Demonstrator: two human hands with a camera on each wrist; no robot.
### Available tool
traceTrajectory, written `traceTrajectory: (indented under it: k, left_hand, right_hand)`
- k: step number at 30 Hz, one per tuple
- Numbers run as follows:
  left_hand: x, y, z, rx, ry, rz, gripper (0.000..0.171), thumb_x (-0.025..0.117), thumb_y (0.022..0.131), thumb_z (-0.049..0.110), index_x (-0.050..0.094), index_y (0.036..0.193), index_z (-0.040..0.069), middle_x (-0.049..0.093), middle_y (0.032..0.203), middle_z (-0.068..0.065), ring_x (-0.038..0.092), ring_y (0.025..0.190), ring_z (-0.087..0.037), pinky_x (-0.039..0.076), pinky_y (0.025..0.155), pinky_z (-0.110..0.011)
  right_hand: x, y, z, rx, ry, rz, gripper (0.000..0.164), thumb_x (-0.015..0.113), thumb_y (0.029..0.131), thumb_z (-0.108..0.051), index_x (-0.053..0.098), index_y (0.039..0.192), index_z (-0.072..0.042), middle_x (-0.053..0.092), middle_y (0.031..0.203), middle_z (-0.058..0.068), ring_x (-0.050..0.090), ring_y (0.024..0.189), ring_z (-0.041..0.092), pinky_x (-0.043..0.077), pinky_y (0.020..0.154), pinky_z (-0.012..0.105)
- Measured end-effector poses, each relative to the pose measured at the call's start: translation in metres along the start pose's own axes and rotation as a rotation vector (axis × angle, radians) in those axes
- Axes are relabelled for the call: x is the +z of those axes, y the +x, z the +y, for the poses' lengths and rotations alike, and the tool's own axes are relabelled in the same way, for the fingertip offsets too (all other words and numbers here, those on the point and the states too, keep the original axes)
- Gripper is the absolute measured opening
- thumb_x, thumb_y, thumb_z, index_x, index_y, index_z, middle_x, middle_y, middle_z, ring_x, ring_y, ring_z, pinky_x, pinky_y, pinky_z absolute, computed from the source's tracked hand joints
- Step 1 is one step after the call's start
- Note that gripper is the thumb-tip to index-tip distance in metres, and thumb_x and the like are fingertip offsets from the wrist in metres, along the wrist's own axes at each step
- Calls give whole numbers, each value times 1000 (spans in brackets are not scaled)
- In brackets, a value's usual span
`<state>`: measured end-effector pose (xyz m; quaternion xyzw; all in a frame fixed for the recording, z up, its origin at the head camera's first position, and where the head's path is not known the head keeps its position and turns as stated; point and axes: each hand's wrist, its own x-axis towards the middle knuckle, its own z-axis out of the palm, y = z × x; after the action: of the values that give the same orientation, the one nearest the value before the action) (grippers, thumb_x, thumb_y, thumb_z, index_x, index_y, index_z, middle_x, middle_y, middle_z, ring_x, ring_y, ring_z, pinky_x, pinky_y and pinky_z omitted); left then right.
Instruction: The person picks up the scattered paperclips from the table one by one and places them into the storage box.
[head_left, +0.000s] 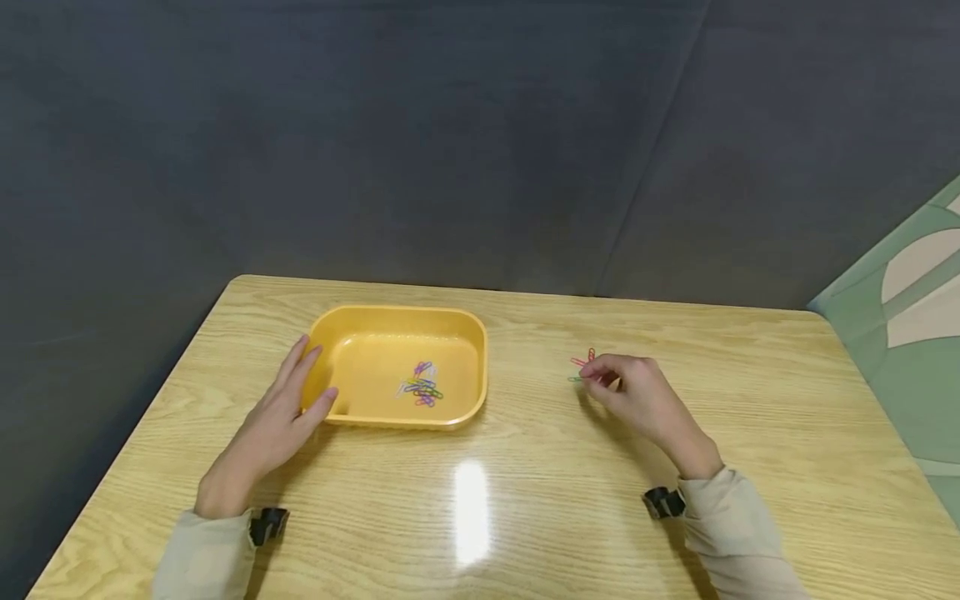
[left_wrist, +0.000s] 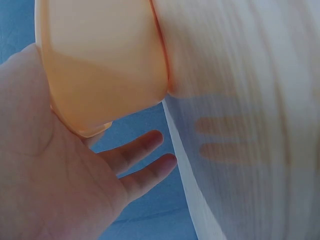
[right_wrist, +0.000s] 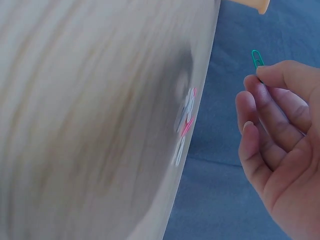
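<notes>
Thumb and index finger of my right hand (right_wrist: 285,115) pinch a green paper clip (right_wrist: 257,58), raised off the table in the right wrist view. Below it on the wood lie a few loose paper clips (right_wrist: 186,126), pink and pale ones among them. In the head view the right hand (head_left: 637,392) partly covers that small group. My left hand (head_left: 277,417) rests on the left side of a yellow tray (head_left: 472,408), fingers spread along its rim. Several coloured paper clips (head_left: 424,387) lie in a heap on the tray's floor. The left wrist view shows the tray's outer wall (left_wrist: 107,65) beside the palm.
A light wood table (head_left: 547,500) carries everything, its far edge running close behind the tray. Dark grey fabric (head_left: 465,150) hangs beyond that edge. At the far right is a green and beige patterned surface (head_left: 900,333).
</notes>
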<state>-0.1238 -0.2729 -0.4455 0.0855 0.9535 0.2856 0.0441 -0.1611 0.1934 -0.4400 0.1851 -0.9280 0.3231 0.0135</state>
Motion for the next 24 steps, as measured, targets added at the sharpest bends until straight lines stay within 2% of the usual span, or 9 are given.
traceTrajectory:
  k: [6,14,24]
  left_hand:
    - [1,1,0,-2,-4,-5,74,40,105,48,11,160,8,-8,168,-8,22,147,-49,31,106,-71]
    - [0,0,1,-7,2,-9,74,40,105,47,11,160,8,-7,168,-8,24,146,-50,32,106,-70]
    - [0,1,-1,-11,4,-8,74,39,105,48,10,161,9,-7,168,-9,23,147,-49,31,107,-70]
  right_hand:
    - [5,6,-9,-38,23,18,10,67,91,-5,75,97,-7,74,91,4,63,75,9,50,61,22]
    - [12,16,-25,-89,39,61,9,71,90,-8,77,97,-9,75,89,1,65,76,11,50,62,22]
    - [21,28,-40,-116,69,69,9,71,91,-10,77,97,-10,76,90,1,65,76,10,50,62,22]
